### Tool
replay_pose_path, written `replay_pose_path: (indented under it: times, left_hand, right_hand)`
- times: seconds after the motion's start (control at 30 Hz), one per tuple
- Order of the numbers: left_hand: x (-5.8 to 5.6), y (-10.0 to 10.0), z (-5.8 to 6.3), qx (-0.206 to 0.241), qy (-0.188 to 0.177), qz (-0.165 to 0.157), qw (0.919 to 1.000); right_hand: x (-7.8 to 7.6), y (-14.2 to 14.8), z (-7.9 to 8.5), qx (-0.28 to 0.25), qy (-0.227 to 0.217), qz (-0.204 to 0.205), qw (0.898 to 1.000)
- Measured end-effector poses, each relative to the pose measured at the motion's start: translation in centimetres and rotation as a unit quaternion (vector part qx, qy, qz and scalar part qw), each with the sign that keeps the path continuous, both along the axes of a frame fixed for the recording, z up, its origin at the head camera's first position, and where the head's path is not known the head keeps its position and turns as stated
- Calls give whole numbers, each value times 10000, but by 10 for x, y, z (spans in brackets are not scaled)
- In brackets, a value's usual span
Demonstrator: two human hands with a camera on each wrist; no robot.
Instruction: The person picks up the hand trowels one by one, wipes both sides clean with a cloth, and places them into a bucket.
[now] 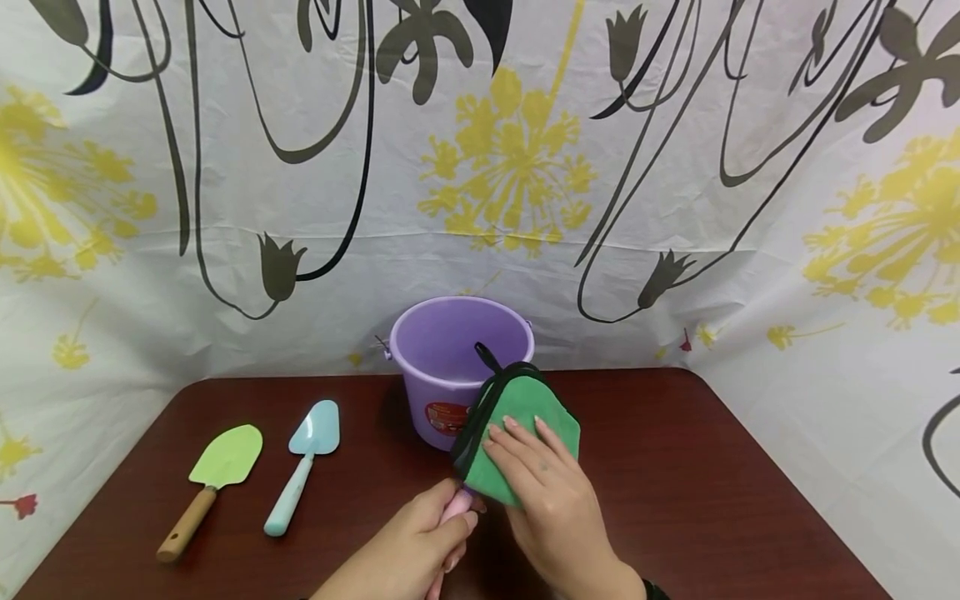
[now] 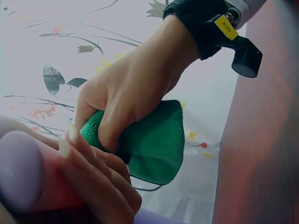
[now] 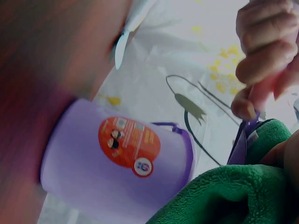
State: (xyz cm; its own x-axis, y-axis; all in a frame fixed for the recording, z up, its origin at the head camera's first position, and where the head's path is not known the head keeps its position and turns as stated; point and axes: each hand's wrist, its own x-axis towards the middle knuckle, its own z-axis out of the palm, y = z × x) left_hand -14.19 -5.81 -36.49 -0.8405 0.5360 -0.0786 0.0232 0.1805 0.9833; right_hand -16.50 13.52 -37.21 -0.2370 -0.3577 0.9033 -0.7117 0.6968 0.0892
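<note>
My left hand [image 1: 423, 533] grips a pink handle [image 1: 456, 505] with a lilac end. Its fingers wrap round the handle in the right wrist view. That handle belongs to a small hand trowel, whose purple blade [image 3: 239, 148] is mostly hidden by a green cloth [image 1: 517, 417] with dark edging and a black loop. My right hand [image 1: 551, 500] holds the cloth against the blade, fingers laid over its outer side. The left wrist view shows the right thumb bent over the cloth from the other side. A purple bucket [image 1: 420, 400] stands upright just behind the cloth.
On the left of the dark red-brown table [image 1: 675, 475] lie a trowel with a lime-green blade [image 1: 228, 454] and wooden handle, and a light blue trowel [image 1: 315, 429]. A white sheet [image 1: 480, 200] with plant prints hangs behind and beside the table.
</note>
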Motion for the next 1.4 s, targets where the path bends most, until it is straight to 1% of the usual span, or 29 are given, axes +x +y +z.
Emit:
replay_pose_path:
  times: [0.13,0.27,0.37,0.47,0.57,0.67,0.77,1.0,1.2,1.4]
  left_hand:
    - [-1,-2,-1,34,127,-49,9999]
    - [0,-3,-2,-36,177,47,9998]
    - [0,-3,-3,-76,113,129,9998]
    - [-1,-3,-3,-96,55,108,9999]
    - [-1,-3,-2,-43,6,66,10000]
    - [-1,-3,-2,27,-2,69,10000]
    - [-1,-3,-2,65,-9,98,9999]
    - [-1,-2,-1,-154,115,228,9996]
    - [0,-1,0,-316,93,272,9991]
    - [0,-1,0,-271,194,248,9991]
  right_hand:
    - [3,-3,-2,115,36,161,9998]
    - [6,-5,-4,218,-41,343,9992]
    - [8,-5,-4,215,-147,443,9987]
    - [9,-6,-4,153,-251,590,9978]
    - [10,-8,-3,241,-179,778,9965]
    - [11,-9,-3,405,-63,867,9954]
    - [11,-10,-2,520,52,845,9951]
    - [10,-7,0,686,143,684,9952]
    - [10,-7,-1,623,166,463,9968]
    - [6,-6,0,494,321,286,9978]
